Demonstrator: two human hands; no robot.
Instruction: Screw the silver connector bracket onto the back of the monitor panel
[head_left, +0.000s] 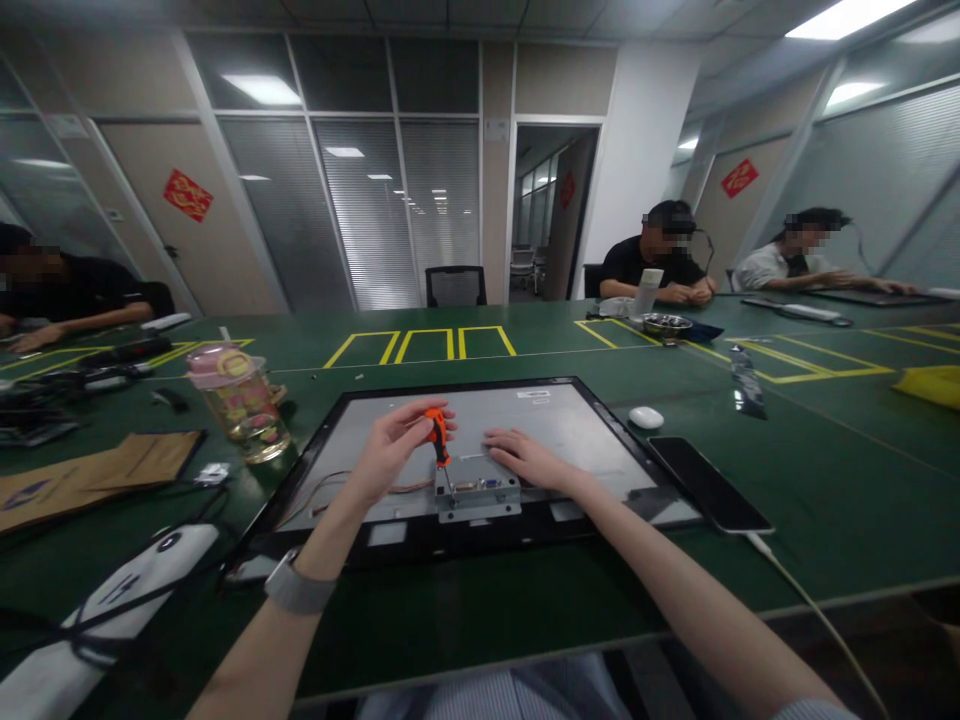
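In the head view, a flat display panel (420, 425) with a black frame lies on the green table, its grey back facing up. A metal box with connector ports (491, 490) sits at its near edge. My left hand (390, 450) is closed around an orange and black screwdriver (438, 437), held nearly upright with its shaft pointing down at the left part of the box. Whether the tip sits in a screw is too small to tell. My right hand (529, 458) lies flat with its fingers stretched out, just behind the box on the panel's back. Thin wires run left from the box.
A drink cup (240, 400) and brown paper (97, 475) are at the left, near a white device with a black cable (135, 590). On the right lie a phone (709, 483) on a charging cable and a white case (646, 417). Several people sit across the table (555, 350).
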